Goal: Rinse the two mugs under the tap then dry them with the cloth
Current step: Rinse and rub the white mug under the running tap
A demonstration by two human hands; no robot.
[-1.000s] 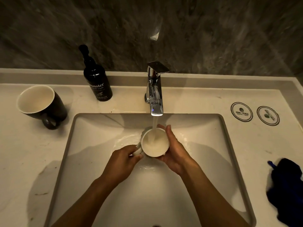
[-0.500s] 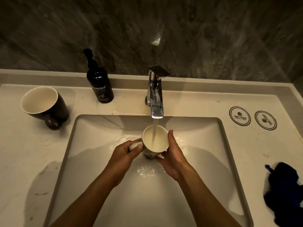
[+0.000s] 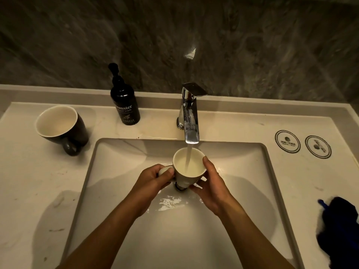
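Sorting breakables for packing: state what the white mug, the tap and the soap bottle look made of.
White mug: likely glazed ceramic, smooth thick rim. Tap: polished chromed metal, mirror reflections. Soap bottle: dark and glossy, glass or plastic; cannot tell which.

Both your forearms reach up from the lower edge toward the white mug (image 3: 189,167). Your left hand (image 3: 153,181) sits at the mug's left side, fingers curled round its handle, thumb on top. Your right hand (image 3: 211,183) cups the mug's right side, thumb up along the rim, fingers wrapped beneath toward the base.
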